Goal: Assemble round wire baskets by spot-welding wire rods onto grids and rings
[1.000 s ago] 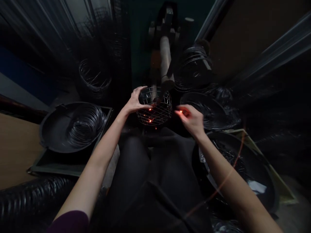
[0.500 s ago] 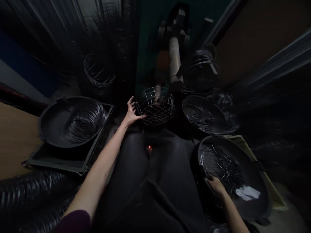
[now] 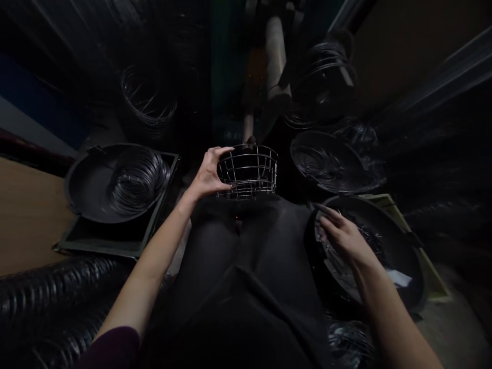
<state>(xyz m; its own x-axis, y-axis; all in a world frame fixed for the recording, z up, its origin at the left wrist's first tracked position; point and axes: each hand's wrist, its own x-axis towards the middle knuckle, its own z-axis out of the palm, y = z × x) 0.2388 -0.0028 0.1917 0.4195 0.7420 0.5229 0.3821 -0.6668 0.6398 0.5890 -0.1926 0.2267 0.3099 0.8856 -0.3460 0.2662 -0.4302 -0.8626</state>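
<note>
A round wire basket (image 3: 248, 169) is tilted at the end of the machine, just beyond my lap. My left hand (image 3: 209, 174) grips its left side, fingers on the upper rim and thumb lower down. My right hand (image 3: 340, 233) is over the near left part of a black basin (image 3: 407, 271) that holds short dark metal pieces (image 3: 371, 238). Its fingers are closed together, and a slim dark piece seems to show at the fingertips, too blurred to name.
A black basin (image 3: 88, 187) with a wire coil (image 3: 138, 182) stands on a green crate (image 3: 103, 241) at left. Another basin (image 3: 330, 161) of wire is at right. The machine's pale cylinder (image 3: 275, 51) hangs ahead. A ribbed black hose (image 3: 57, 287) lies at lower left.
My right hand has risen from the basin's near rim and moved forward, fingers closed. The basket has tilted and come slightly nearer; my left hand has closed more firmly on its side.
</note>
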